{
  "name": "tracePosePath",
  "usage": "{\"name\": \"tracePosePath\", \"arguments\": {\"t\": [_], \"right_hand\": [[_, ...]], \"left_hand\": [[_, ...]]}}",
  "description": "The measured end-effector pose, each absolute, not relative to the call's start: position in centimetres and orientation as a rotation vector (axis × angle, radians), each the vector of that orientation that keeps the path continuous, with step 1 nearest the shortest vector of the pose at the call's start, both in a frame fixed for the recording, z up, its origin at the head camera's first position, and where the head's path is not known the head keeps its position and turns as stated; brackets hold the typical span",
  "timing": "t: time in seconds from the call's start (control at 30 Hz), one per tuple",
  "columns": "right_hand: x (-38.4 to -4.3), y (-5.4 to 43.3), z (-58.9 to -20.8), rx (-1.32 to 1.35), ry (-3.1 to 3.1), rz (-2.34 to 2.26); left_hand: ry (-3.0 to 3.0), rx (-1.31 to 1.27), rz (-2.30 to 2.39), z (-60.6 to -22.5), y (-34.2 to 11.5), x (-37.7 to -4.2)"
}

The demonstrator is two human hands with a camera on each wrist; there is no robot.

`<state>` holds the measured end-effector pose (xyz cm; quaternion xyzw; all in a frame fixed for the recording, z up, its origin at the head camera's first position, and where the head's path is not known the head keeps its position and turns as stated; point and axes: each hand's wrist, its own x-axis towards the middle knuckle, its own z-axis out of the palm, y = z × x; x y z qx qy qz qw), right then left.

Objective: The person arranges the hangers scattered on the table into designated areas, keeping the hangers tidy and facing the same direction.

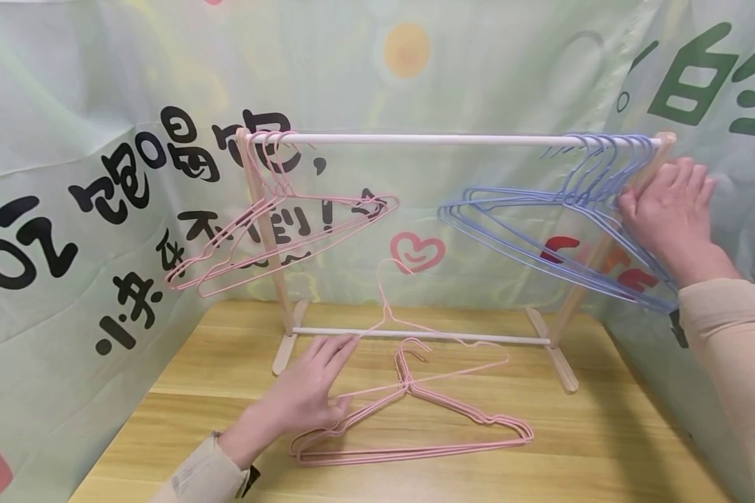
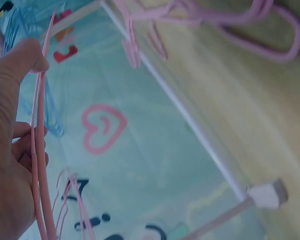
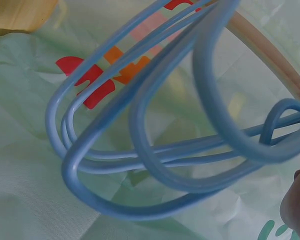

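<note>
My left hand (image 1: 311,388) pinches a pink wire hanger (image 1: 386,297) by one side, thumb and fingers on either side of its thin wires (image 2: 41,115) in the left wrist view. The held hanger is raised, its hook pointing up. Below it, several pink hangers (image 1: 415,454) lie stacked on the table. On the right, my right hand (image 1: 673,216) grips the wooden post (image 1: 588,279) of a small clothes rack, beside a bunch of blue hangers (image 1: 560,199). The right wrist view shows the blue hangers' ends (image 3: 140,210) large, with only a bit of hand (image 3: 297,205).
The rack's white top bar (image 1: 415,140) carries several pink hangers (image 1: 277,195) at its left end and the blue ones at its right. A lower white bar (image 1: 453,337) joins the wooden feet (image 1: 283,353). Printed cloth (image 1: 509,77) surrounds the wooden table (image 1: 214,391).
</note>
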<state>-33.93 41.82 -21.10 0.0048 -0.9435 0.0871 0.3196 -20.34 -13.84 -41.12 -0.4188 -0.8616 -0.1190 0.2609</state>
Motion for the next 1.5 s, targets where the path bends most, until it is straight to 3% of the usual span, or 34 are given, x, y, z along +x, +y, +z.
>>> {"name": "tracePosePath", "arguments": {"t": [0.67, 1.5], "right_hand": [[-34.0, 42.1, -21.3, 0.007, -2.475, 0.231], [-33.9, 41.7, -21.2, 0.020, -2.470, 0.239]], "left_hand": [[-2.140, -0.990, -0.152, -34.9, -19.0, -21.9], [-1.929, -0.903, -0.080, -26.7, -21.4, -25.6]]}}
